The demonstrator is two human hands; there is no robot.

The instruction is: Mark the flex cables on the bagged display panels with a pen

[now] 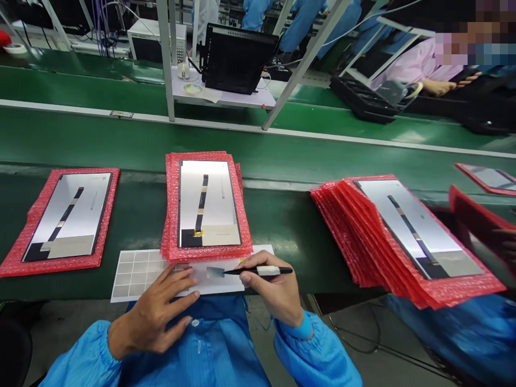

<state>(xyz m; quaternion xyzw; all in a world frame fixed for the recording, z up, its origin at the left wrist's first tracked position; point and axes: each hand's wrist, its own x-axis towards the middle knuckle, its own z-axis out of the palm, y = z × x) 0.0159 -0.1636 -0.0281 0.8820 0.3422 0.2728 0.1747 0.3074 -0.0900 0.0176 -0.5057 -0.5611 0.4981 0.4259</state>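
Observation:
My right hand grips a slim black-and-white pointed tool, like tweezers or a pen. The tool's dark tip points left and meets a small grey film patch over a white sheet with grey squares. Spread fingers of my left hand rest at the near edge of that sheet, holding nothing. Just beyond both hands lies a display panel with a dark flex strip, on stacked red bubble-wrap sleeves. The sleeves cover part of the sheet.
Another panel lies on red wrap at left. To the right, a leaning stack of red sleeves bears a panel, beside a co-worker's blue sleeve. A monitor and metal frame posts stand beyond the green bench.

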